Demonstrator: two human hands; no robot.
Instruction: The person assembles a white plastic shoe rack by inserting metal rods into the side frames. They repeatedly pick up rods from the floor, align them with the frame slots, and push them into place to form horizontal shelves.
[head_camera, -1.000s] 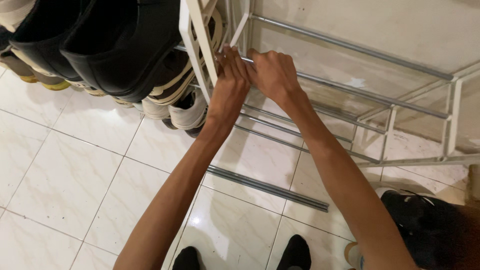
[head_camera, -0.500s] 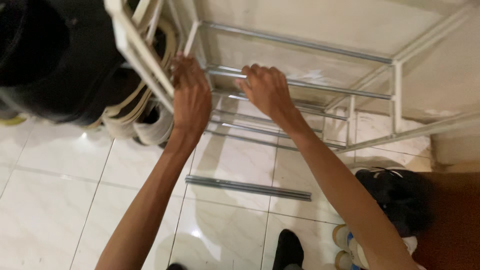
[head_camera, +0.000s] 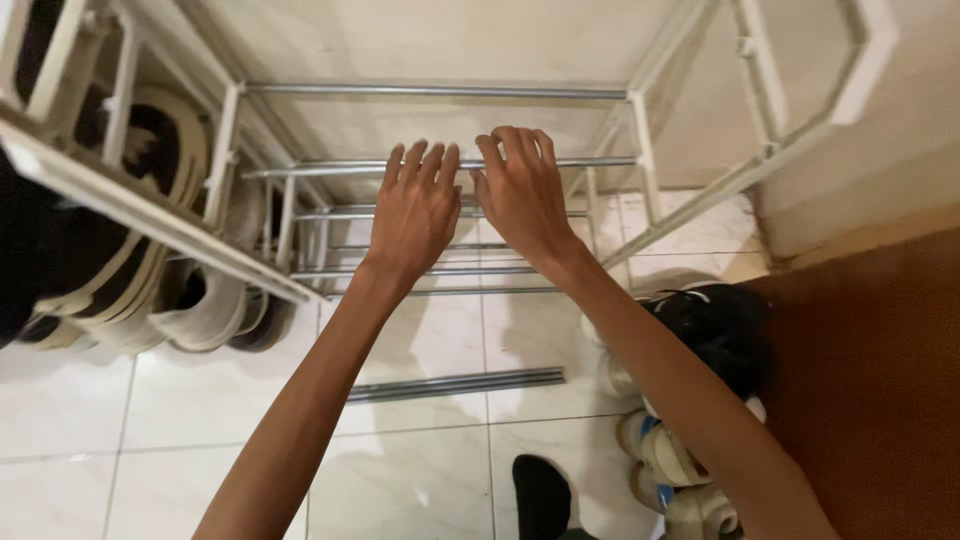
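**Head view: both hands on rack rail**

Floor: glossy white marble-look tile; brown mat right. White-framed rack with round chrome rails. Left hand and right hand side by side, fingers extended, resting flat on the near top rail, gripping nothing. Loose rails on floor.

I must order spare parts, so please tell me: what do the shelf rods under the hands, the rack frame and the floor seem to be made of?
The shelf rods look like bare polished metal tubes: silvery, with long bright glints. The rack frame seems white painted metal or plastic; its flat matte surface leaves that open. The floor looks like glossy ceramic or marble-look tile: pale veining, grout lines, mirror-like reflections.
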